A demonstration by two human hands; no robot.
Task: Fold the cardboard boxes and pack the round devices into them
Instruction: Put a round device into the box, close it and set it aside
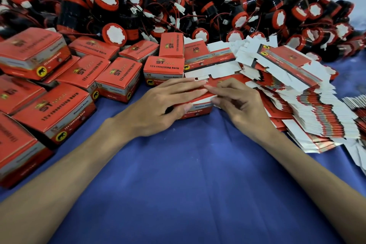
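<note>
A red cardboard box (200, 108) stands on the blue cloth at the centre, under both my hands. My left hand (166, 103) lies across its top with fingers stretched out and the thumb against its front face. My right hand (235, 101) is at the box's right end, fingers curled and pinching a flap there. A large heap of round black and red devices (178, 6) with red wires fills the back. Whether a device is inside the box is hidden.
Several closed red boxes (59, 85) are piled at the left. Stacks of flat unfolded box blanks (307, 101) fan out at the right, with more at the far right edge (356, 109). The blue cloth (188, 184) spreads in front of me.
</note>
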